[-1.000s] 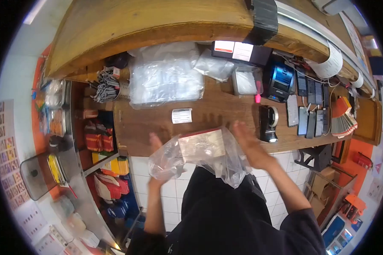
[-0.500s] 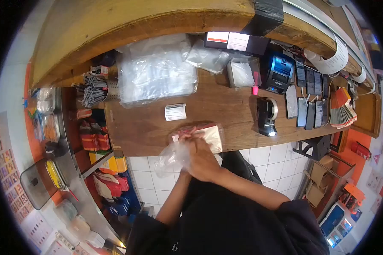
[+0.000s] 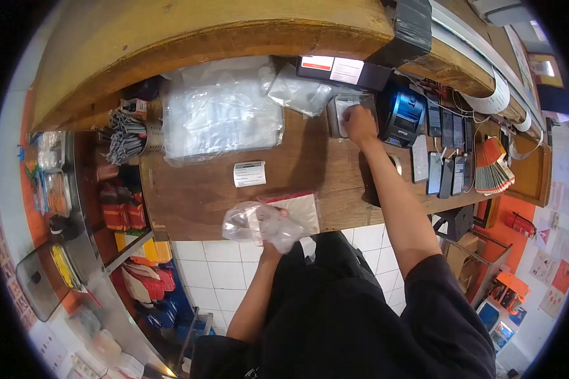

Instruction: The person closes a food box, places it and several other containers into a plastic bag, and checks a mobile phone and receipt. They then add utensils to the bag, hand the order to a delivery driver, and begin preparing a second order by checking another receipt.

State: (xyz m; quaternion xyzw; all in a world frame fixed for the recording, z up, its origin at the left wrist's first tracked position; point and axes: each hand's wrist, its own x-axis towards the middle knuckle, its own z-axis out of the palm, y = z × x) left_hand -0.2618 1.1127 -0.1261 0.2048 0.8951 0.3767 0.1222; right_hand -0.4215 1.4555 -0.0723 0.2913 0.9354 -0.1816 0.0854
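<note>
Seemingly, packet [image 3: 303, 212] lengthwise left-to-right

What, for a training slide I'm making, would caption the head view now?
Left hand grips bunched clear plastic by a package as the right hand reaches into a small container.

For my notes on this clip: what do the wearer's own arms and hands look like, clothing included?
Short, loose black sleeves leave both forearms bare. No glove, watch or wristband shows on the right hand or the left hand. The left hand is partly hidden, so a ring there cannot be ruled out.
</note>
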